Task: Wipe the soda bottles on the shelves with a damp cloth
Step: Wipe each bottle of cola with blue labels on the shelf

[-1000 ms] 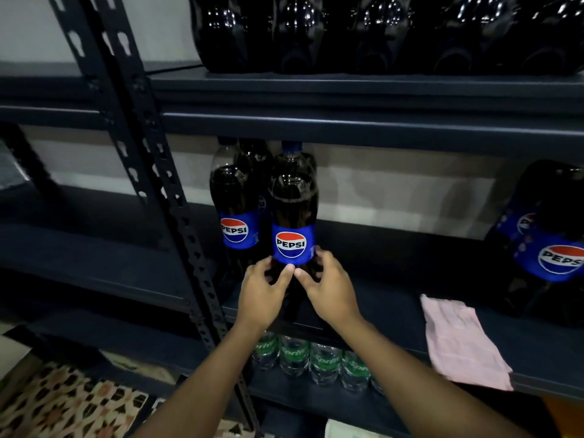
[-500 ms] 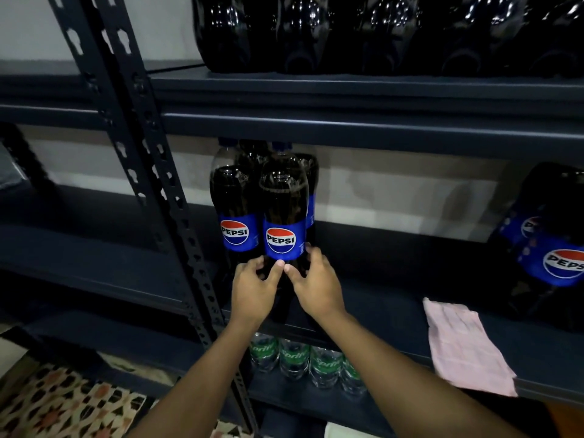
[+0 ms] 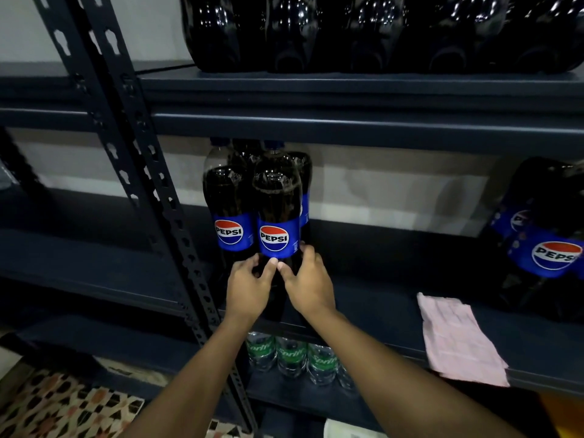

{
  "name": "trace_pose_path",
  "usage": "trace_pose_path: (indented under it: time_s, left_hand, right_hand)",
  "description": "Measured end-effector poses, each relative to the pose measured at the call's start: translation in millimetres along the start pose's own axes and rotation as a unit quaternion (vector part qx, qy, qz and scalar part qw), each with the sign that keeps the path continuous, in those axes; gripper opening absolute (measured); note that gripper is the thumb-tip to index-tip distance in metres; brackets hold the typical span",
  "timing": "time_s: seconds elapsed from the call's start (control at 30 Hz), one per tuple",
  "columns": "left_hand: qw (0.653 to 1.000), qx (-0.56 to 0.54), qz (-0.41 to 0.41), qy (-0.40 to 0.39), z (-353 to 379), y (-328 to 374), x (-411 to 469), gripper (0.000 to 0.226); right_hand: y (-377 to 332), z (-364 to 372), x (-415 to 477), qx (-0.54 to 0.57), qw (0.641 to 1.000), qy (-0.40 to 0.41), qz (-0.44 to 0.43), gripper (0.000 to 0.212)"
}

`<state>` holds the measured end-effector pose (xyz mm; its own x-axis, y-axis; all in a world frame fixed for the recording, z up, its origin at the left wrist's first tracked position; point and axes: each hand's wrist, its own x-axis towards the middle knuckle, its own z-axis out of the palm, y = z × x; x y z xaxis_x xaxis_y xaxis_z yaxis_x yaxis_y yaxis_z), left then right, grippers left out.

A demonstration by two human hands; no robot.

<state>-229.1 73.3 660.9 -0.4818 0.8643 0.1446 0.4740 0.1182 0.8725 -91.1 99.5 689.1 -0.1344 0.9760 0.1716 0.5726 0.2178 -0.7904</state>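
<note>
While left hand [image 3: 248,289] and right hand [image 3: 311,286] clasp a glossy rounded Pepsi bottle [image 3: 278,200], pink cloth [image 3: 458,339] lies apart

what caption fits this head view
Left hand and right hand grip a Pepsi bottle on the shelf; cloth lies aside.

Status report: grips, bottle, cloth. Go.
Left grip and right grip both clasp front Pepsi bottle below its label. Bottle upright on shelf. Pink cloth lies unheld, off right.

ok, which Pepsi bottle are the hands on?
The front-right Pepsi bottle of the cluster: left hand and right hand grip it below the label.
</note>
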Motion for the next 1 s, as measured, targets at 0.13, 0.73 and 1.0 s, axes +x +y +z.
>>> trace_pose_path:
  time_s: [0.13, 0.73, 1.0]
  left_hand:
    - [0.999, -0.01, -0.035, 0.023, 2, 11, -15, 0.052]
    - [0.942, -0.021, 0.138, -0.306, 195, 206, -86, 0.031]
    - [0.914, -0.025, 0.11, -0.39, 285, 278, -94, 0.057]
  right_hand:
    - [5, -6, -2, 0.002, 1.0, -0.018, 0.006, 0.063]
    - [140, -240, -50, 0.083, 0.927, 0.357, 0.082, 0.031]
    - [177, -303, -31, 0.104, 0.92, 0.356, 0.127, 0.046]
